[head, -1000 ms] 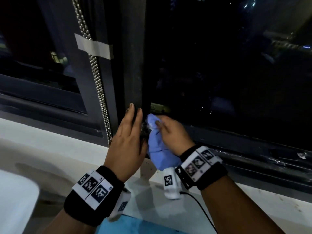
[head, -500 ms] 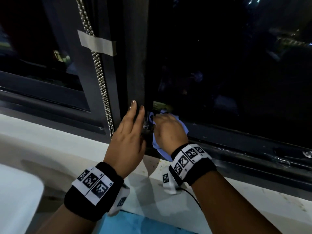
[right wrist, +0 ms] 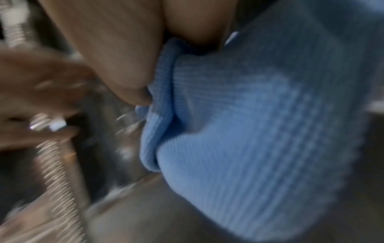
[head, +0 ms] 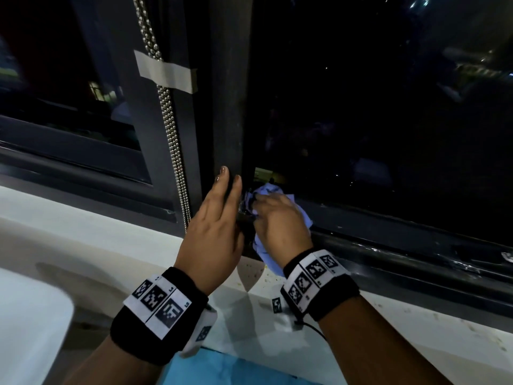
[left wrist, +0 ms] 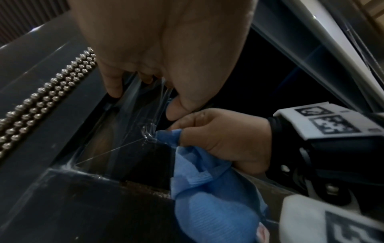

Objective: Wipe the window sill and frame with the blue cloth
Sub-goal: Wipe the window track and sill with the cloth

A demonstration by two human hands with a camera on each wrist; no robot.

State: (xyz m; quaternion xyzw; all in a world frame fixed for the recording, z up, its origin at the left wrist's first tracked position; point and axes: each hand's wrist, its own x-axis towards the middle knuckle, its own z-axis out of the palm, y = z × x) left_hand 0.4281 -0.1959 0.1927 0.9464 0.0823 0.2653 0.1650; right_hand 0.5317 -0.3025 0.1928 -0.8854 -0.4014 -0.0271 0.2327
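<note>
Progress: wiping is under way at the lower corner of the dark window frame (head: 230, 112), where the upright meets the bottom rail; how much is already clean cannot be told in this light.
Left to do: by my reading, the long bottom track (head: 416, 262) to the right and the white window sill (head: 83, 234), which shows specks near the right wrist (grit, probably).
Blue cloth (head: 266, 245): bunched and creased, ribbed weave, one end pushed into the corner, the rest trailing under the palm toward the sill.
Right hand (head: 280, 218): fingers curled round the cloth, clamping it against the frame corner.
Left hand (head: 216, 226): flat on the upright with fingers straight and close together; the left wrist view shows its fingertips (left wrist: 113, 88) pressing on clear film (left wrist: 133, 125) stuck there.
Nearby: a bead chain (head: 169, 115) hanging down the frame under a strip of tape (head: 166, 72).
</note>
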